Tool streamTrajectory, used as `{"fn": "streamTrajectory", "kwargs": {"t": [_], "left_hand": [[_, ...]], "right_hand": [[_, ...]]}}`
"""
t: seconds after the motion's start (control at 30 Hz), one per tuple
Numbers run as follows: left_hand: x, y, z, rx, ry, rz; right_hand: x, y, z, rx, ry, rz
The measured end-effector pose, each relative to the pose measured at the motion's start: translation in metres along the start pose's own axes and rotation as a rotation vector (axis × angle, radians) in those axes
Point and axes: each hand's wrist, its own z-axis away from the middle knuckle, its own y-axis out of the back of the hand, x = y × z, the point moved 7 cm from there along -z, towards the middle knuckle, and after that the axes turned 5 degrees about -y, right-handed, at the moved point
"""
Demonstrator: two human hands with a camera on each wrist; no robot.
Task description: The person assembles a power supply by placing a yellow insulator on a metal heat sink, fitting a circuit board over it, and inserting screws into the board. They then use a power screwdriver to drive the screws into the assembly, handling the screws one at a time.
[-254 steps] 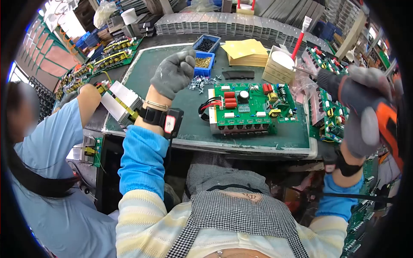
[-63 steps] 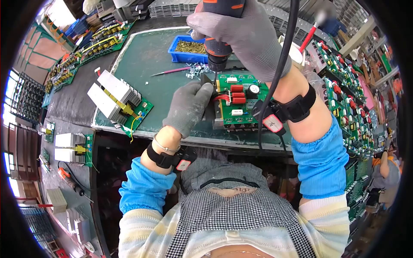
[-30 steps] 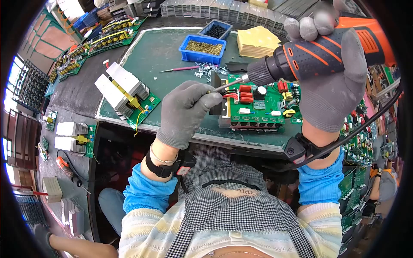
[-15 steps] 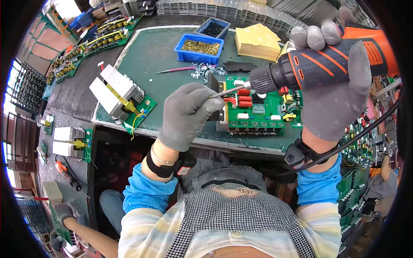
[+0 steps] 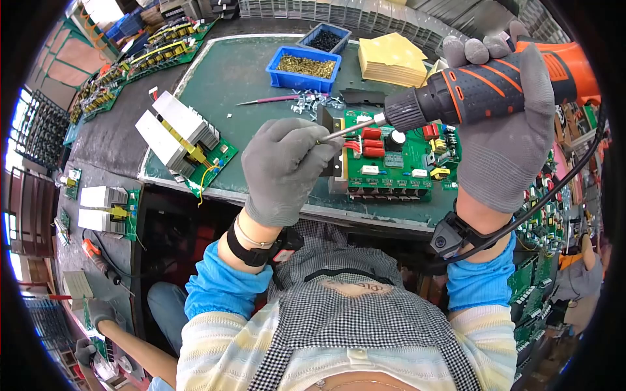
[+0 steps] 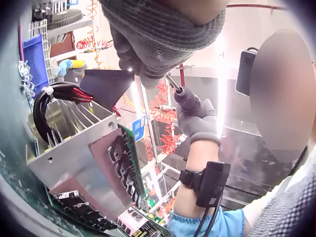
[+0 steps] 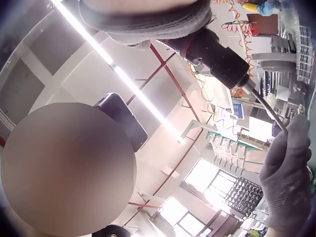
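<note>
My right hand (image 5: pixel 499 140) grips an orange and black power drill (image 5: pixel 482 91), held nearly level. Its long bit (image 5: pixel 352 133) points left to the fingers of my left hand (image 5: pixel 283 169). These pinch a tiny brass-coloured screw (image 5: pixel 318 141) at the bit's tip, mostly hidden by the glove. Just behind the left fingers, a black plate (image 5: pixel 324 118) stands at the left end of a green circuit board (image 5: pixel 398 176). In the left wrist view this black plate (image 6: pixel 106 86) rises beside a finned heatsink (image 6: pixel 81 153) and black and red wires (image 6: pixel 47 106).
Behind the board are a blue bin of brass screws (image 5: pixel 303 68), a bin of black pieces (image 5: pixel 325 40), yellow sheets (image 5: pixel 392 60) and scattered metal clips (image 5: pixel 313 102). A purple-handled tool (image 5: pixel 270 100) and a heatsink assembly (image 5: pixel 182 140) lie left. Another person's hand (image 5: pixel 104 313) shows lower left.
Earlier the left hand was raised with no black plate at the board. Later the drill pointed down at that plate; now it is raised level, bit at the left fingers. Little moved in the last second.
</note>
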Motion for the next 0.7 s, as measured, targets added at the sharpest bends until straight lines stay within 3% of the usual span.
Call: {"fn": "streamTrajectory", "kwargs": {"t": [0.13,0.43,0.63,0.7], "left_hand": [[-0.001,0.001,0.002,0.016,0.023,-0.045],[0.003,0.0,-0.001,-0.018,-0.039,-0.113],[0.001,-0.001,0.003,0.001,-0.034,-0.124],[0.001,-0.002,0.003,0.006,-0.037,-0.126]], "right_hand": [[-0.004,-0.001,0.007,0.057,0.029,0.061],[-0.003,-0.009,0.011,-0.047,0.009,0.035],[-0.002,-0.011,0.017,0.071,0.036,0.098],[0.0,-0.015,0.017,-0.001,0.017,0.083]]}}
